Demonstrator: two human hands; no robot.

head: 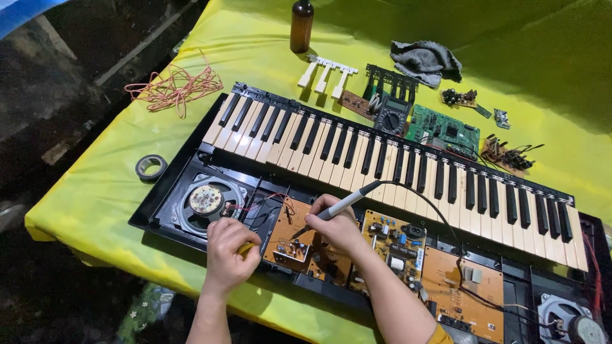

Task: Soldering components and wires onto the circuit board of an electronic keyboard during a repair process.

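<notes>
An opened electronic keyboard lies on a yellow cloth. My right hand grips a grey soldering iron like a pen, its tip down on a brown circuit board inside the case. The iron's black cord loops off to the right. My left hand is closed around a small yellow object at the board's left edge, beside a round speaker. Red wires run from the speaker toward the board.
More brown boards fill the case to the right, with a second speaker at the far right. Behind the keys lie loose white keys, a multimeter, a green board, a grey rag, a brown bottle, tangled pink wire, a tape roll.
</notes>
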